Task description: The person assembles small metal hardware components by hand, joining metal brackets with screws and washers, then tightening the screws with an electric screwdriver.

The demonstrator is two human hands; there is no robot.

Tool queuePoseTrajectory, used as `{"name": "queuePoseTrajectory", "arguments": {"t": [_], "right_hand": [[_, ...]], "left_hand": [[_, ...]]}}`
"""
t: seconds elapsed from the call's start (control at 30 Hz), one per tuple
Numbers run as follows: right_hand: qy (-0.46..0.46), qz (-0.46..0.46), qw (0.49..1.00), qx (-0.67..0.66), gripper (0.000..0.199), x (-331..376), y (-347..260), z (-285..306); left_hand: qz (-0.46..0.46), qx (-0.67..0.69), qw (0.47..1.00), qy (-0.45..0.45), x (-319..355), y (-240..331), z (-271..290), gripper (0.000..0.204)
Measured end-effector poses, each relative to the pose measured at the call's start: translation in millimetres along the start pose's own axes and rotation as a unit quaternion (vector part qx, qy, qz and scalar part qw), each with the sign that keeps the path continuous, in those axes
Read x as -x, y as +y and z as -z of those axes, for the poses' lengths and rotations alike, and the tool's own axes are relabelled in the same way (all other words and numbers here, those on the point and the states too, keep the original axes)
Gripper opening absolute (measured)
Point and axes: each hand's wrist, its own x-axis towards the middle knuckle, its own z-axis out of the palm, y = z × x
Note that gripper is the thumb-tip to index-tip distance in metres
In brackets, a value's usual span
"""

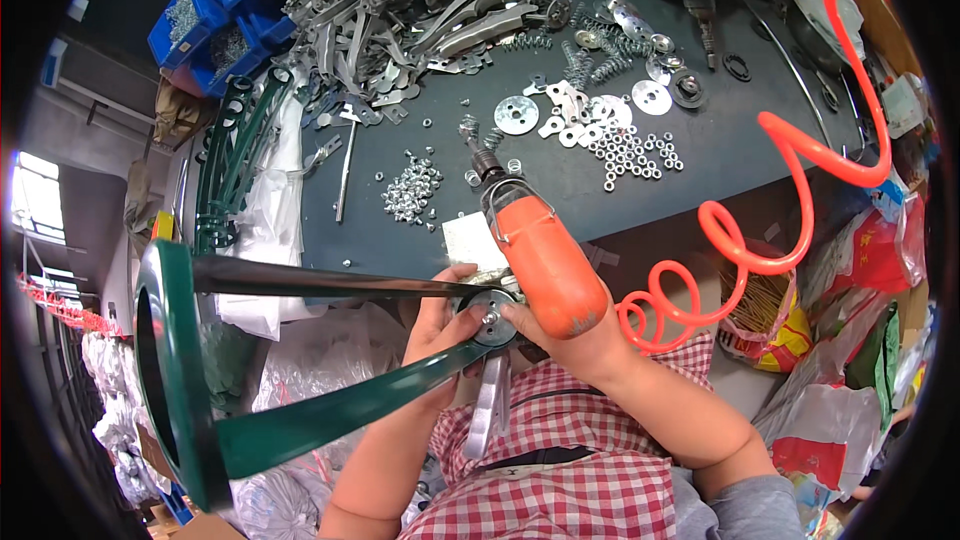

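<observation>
A green metal frame [340, 410] with two long arms lies across my lap side, its arms meeting at a round hub with a silver disc [491, 319]. My left hand [437, 332] is closed around the arms by the hub, thumb on the disc. From the right, my right hand [575, 352] presses its thumb to the hub's edge; its other fingers are mostly hidden. An orange air screwdriver [552, 265] overlaps that hand, its bit pointing away over the dark table. Below the hub hangs a silver lever [488, 408].
On the dark table [390, 240] lie small rivet-like parts [411, 189], nuts [635, 155], washers [517, 115], springs [578, 65] and piled metal levers [430, 25]. Blue bins [215, 0] stand far left, near green curved handles [245, 155]. A red coiled hose [735, 250] loops at right.
</observation>
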Motion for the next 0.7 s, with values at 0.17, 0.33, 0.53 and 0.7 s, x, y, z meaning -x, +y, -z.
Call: {"name": "queuePoseTrajectory", "arguments": {"t": [0.17, 0.33, 0.53, 0.7], "right_hand": [[-0.010, 0.015, 1.000, 0.013, 0.050, -1, -1, 3], [-0.108, 0.121, 0.979, 0.127, 0.045, 0, -27, 53], [-0.259, -0.057, 0.963, 0.042, 0.040, -15, -107, 119], [-0.334, -0.222, 0.900, 0.171, 0.037, -42, -137, 103]], "left_hand": [[-0.099, 0.098, 0.989, 0.054, -4, -23, -14, 0.030], [-0.111, 0.110, 0.987, 0.024, -6, -30, -6, 0.020], [-0.157, 0.125, 0.978, 0.049, -4, -35, -12, 0.022], [-0.156, 0.137, 0.977, 0.055, -5, -31, -18, 0.022]]}}
